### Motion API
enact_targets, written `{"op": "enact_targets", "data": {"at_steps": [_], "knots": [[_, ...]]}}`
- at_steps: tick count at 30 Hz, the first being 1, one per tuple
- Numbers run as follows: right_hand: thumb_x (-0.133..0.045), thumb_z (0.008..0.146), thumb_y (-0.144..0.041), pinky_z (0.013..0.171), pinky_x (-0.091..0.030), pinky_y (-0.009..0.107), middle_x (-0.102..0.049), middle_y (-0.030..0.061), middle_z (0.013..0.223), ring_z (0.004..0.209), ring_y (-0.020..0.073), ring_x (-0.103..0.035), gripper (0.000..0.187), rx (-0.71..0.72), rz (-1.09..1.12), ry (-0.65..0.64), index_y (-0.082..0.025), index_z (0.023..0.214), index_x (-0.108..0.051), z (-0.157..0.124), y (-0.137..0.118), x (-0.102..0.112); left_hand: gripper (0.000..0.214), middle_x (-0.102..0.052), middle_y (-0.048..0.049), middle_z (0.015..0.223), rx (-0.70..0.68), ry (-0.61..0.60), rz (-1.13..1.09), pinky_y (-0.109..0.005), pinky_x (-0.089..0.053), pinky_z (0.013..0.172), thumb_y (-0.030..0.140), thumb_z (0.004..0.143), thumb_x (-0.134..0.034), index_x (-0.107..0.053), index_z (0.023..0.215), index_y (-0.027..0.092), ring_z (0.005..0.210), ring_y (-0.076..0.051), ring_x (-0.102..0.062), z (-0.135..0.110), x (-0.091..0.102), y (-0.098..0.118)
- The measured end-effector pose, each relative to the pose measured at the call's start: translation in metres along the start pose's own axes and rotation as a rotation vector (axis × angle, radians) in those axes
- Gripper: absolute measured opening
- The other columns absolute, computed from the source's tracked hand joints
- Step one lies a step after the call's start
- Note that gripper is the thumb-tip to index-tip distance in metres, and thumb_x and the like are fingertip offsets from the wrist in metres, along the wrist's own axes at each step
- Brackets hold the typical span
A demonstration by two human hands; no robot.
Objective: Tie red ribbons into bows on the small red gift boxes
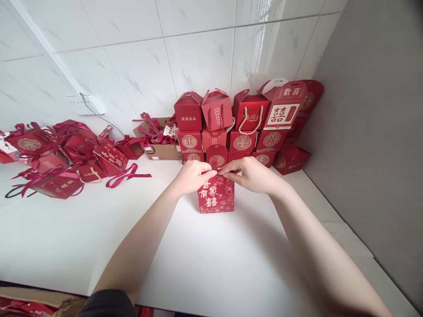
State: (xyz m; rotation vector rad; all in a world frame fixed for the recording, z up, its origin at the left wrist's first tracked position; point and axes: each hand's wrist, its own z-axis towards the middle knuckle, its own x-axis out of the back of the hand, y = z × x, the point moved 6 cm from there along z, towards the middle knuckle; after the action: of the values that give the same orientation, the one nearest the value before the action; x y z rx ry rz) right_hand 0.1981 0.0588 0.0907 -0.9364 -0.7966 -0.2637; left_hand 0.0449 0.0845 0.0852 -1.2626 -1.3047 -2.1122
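Standing upright, a white-lettered red floral box [216, 200]

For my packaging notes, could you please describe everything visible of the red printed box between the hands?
The red, cardboard-looking box has white Chinese characters and pale pink flowers on its front. It stands upright on the white tabletop, in front of stacked red boxes. The bare left hand and bare right hand touch its top, partly hiding it; its closure is unclear.

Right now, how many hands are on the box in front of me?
2: the left hand at the top left of the box, the right hand at its top right.
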Motion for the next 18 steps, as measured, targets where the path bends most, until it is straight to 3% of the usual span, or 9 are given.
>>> {"op": "enact_targets", "data": {"at_steps": [4,8,11,14,18], "knots": [[-0.055,0.088,-0.015,0.082,-0.053,0.029,-0.077,-0.0025,0.104,0.095,0.0182,-0.072,0.026,0.003,-0.005,-0.021,-0.025,0.099,-0.076,-0.001,-0.002,0.002,0.042,-0.026,0.0051,0.054,0.016,-0.009,-0.027,-0.025,-0.02,0.051,0.035,0.087,-0.053,-0.033,0.055,0.017,0.052,-0.008,-0.025,-0.003,0.001,0.002],[-0.056,0.09,-0.022,0.077,-0.052,0.027,-0.075,-0.001,0.099,0.088,0.0163,-0.07,0.016,0.009,0.048,-0.04,-0.023,0.099,-0.07,-0.004,-0.002,0.008,0.032,-0.045,0.0037,0.057,0.063,-0.096,-0.171,-0.024,-0.031,0.051,0.036,0.085,-0.058,-0.048,0.061,0.017,0.054,-0.01,-0.043,-0.009,0.0,0.003],[-0.057,0.09,-0.026,0.073,-0.051,0.026,-0.073,0.0005,0.098,0.085,0.0161,-0.069,0.014,-0.017,0.045,-0.049,-0.022,0.101,-0.064,-0.005,0.003,0.011,0.016,-0.068,-0.0029,0.079,0.064,-0.167,-0.316,-0.027,-0.047,0.064,0.031,0.079,-0.065,-0.066,0.086,0.016,0.075,-0.017,-0.064,-0.011,-0.003,0.003],[-0.06,0.086,-0.021,0.075,-0.049,0.027,-0.073,0.0014,0.098,0.085,0.0166,-0.068,0.014,0.005,-0.017,-0.116,-0.021,0.1,-0.064,-0.005,0.004,0.005,0.033,-0.073,-0.0072,0.095,0.067,-0.169,-0.337,-0.031,-0.052,0.077,0.028,0.076,-0.068,-0.068,0.107,0.017,0.092,-0.022,-0.068,-0.011,-0.004,0.003],[-0.06,0.086,-0.02,0.072,-0.045,0.027,-0.071,0.0015,0.094,0.079,0.0161,-0.064,0.012,0.052,-0.079,-0.128,-0.021,0.098,-0.063,-0.002,0.001,-0.004,0.024,-0.072,-0.005,0.083,0.059,-0.134,-0.224,-0.029,-0.05,0.069,0.027,0.077,-0.066,-0.071,0.097,0.015,0.079,-0.02,-0.067,-0.011,0.002,0.008]]}}
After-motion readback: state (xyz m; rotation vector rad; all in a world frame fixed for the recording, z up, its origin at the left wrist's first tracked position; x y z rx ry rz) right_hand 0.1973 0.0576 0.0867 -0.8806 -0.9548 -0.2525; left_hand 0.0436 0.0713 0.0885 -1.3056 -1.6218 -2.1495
